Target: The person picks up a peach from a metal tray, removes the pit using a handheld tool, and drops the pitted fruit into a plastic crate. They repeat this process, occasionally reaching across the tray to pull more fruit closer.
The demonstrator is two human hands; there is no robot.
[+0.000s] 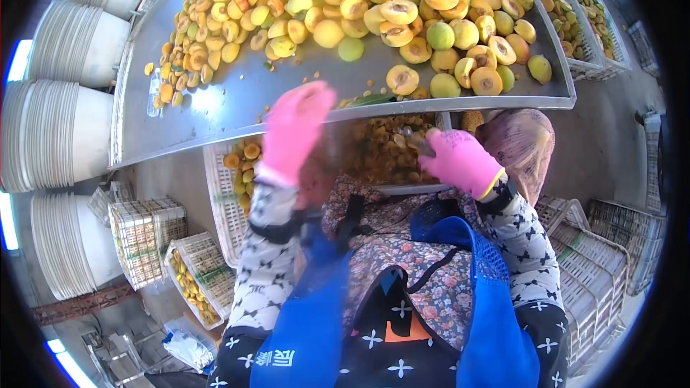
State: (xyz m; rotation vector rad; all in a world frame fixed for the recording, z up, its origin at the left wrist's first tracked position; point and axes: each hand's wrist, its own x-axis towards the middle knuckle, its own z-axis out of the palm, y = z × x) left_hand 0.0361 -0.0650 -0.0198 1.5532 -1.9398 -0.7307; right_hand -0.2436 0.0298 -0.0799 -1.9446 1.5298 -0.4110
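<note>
My left hand (297, 126), in a pink glove, is raised over the front edge of a metal table (201, 126). It is smeared by motion, and its fingers cannot be made out clearly. My right hand (463, 161), also gloved in pink, is closed round a small greyish tool (425, 146), mostly hidden by the fingers. That hand hangs below the table edge, at the right side of a crate holding brown pits and scraps (388, 147). Halved yellow stone fruit (399, 12), like apricots, are heaped on the table, some whole ones among them.
A white crate (221, 205) with fruit stands left of my lap. Fruit-filled crates (600, 65) are at the upper right, stacked crates (586, 280) at the lower right. Stacks of white tubs (75, 133) line the left. A plastic bottle (154, 93) lies on the table.
</note>
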